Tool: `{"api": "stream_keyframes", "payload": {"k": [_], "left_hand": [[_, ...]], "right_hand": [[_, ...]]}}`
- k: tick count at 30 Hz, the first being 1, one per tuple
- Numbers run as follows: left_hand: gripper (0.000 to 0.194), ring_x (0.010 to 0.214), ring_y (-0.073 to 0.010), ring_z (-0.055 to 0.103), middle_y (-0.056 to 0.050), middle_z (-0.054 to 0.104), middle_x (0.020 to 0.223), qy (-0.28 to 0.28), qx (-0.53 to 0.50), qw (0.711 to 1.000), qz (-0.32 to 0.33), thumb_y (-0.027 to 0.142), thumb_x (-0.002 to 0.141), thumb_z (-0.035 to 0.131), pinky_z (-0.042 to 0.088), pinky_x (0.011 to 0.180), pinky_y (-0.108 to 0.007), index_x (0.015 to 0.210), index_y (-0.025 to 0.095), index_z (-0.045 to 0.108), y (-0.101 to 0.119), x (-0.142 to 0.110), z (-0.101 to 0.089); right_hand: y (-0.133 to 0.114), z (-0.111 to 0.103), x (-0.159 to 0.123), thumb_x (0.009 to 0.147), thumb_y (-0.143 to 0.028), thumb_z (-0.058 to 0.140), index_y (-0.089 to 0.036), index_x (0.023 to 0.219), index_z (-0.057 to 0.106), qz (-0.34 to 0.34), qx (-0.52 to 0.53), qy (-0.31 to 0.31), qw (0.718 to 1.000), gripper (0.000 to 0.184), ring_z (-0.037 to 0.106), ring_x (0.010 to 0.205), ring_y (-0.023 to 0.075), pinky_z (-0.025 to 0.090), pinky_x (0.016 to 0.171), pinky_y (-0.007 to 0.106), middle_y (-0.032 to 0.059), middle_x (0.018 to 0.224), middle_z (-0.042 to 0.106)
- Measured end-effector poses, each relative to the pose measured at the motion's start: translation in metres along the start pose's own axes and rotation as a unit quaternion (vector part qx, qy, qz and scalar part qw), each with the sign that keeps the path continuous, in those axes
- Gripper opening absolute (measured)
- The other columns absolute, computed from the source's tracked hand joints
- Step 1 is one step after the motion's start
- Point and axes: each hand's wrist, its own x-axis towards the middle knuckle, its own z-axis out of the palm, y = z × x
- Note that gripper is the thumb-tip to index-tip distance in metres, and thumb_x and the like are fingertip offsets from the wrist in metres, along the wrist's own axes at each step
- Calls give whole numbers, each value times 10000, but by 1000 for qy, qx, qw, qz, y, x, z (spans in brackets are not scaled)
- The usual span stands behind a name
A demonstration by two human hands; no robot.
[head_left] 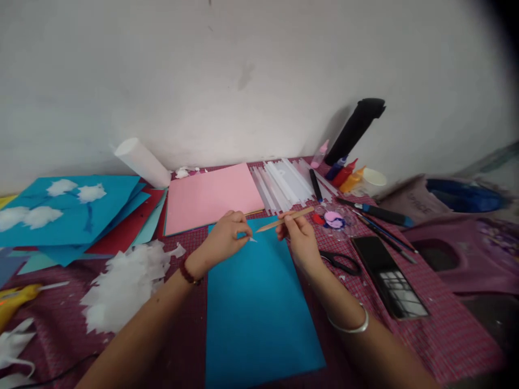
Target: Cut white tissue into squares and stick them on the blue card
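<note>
My left hand [222,239] pinches a small white scrap [252,240], probably paper, whose tip sticks out past the fingertips. A flat wooden stick [302,213] with a pointed end is gripped in my right hand [300,239]; its point faces the scrap, close to the left fingertips. Both hands are over the upper part of a blue sheet [259,319] lying on the table. To the left of that sheet is a heap of torn white paper pieces [125,286]. Beside my right wrist lie black-handled scissors [344,263], partly hidden by the hand.
Blue sheets with white puffs [117,200] lie at left above a yellow glue gun [20,300]. Behind are pink sheets [211,197], a white roll [141,162] and white strips [287,186]. At right are paint bottles [352,177], a paint palette [334,219], brushes and a phone [375,259].
</note>
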Motion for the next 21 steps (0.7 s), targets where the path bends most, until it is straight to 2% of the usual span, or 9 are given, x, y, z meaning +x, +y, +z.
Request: {"api": "stream_keyframes", "payload": {"k": [3, 7, 9, 15, 21], "left_hand": [[155, 780, -171, 545, -16, 595, 724, -41, -13, 998, -39, 72, 726, 608, 424, 734, -285, 684, 197, 690, -11, 6, 3], [156, 695, -152, 550, -11, 609, 706, -40, -20, 996, -76, 56, 715, 553, 418, 654, -263, 700, 174, 655, -21, 13, 5], [143, 708, -159, 556, -11, 614, 701, -50, -18, 996, -68, 76, 726, 561, 419, 668, -267, 689, 181, 652, -23, 12, 5], [134, 704, -167, 570, -12, 632, 693, -144, -23, 989, -16, 131, 763, 601, 421, 689, -276, 714, 206, 700, -30, 1, 3], [145, 679, -161, 558, -13, 606, 678, -172, -11, 985, -13, 169, 797, 586, 416, 660, -265, 777, 213, 723, -32, 2, 3]], "right_hand": [[9, 0, -10, 859, -411, 537, -190, 867, 599, -7, -25, 6, 1000, 230, 542, 502, 119, 445, 497, 251, -29, 592, 597], [13, 1, -12, 861, -407, 547, -191, 880, 606, -19, -40, 5, 999, 225, 552, 541, 129, 457, 537, 267, -21, 626, 596], [14, 1, -11, 864, -412, 542, -194, 884, 602, -20, -42, 5, 999, 227, 551, 553, 133, 458, 549, 272, -19, 640, 593], [24, 5, -8, 860, -444, 530, -199, 880, 593, 8, -38, -18, 999, 254, 546, 529, 139, 458, 528, 277, -20, 624, 589], [29, 13, -4, 844, -427, 539, -196, 869, 601, 29, -36, -55, 997, 240, 546, 509, 139, 455, 519, 275, -19, 605, 599]]}}
